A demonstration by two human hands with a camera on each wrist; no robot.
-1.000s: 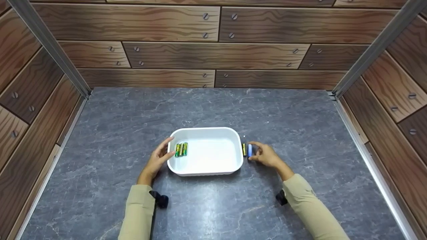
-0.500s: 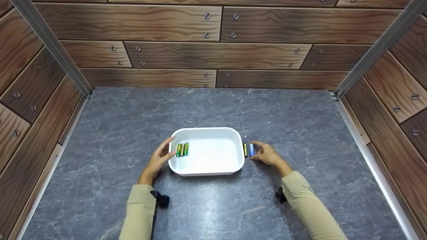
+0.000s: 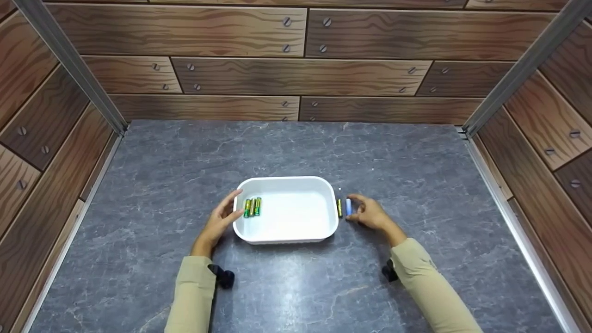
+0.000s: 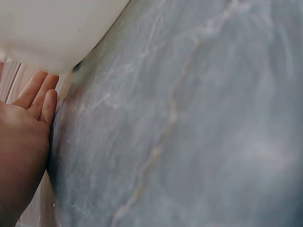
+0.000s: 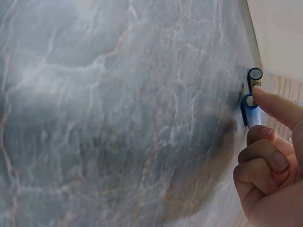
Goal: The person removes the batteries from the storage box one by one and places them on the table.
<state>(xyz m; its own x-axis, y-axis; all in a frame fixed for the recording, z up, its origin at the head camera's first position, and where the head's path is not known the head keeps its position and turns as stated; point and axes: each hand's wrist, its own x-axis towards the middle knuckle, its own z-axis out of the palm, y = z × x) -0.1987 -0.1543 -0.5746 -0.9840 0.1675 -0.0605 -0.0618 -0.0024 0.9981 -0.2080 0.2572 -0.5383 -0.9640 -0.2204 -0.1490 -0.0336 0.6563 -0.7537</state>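
My left hand (image 3: 218,223) is at the left end of a white rectangular tub (image 3: 296,236), thumb and forefinger spread along its rim. In the left wrist view its fingers (image 4: 35,90) run straight, up against the tub's outer wall. Inside the tub near that hand, several green-and-gold batteries (image 3: 252,207) lie side by side. My right hand (image 3: 370,213) pinches a blue battery (image 3: 348,208) by its two ends, thumb at the near end and forefinger at the far end. Between it and the tub lies a black-and-gold battery (image 5: 255,75), parallel to the blue one.
The grey marbled tabletop (image 3: 296,152) spreads around the tub. Wood-patterned walls (image 3: 296,74) with metal corner posts enclose the back and sides. A tiny white speck (image 3: 340,188) lies just beyond the batteries on the right.
The blue battery stands slightly farther from the black-and-gold one than a second ago. Both hands have otherwise kept their places; the view shifts slightly.
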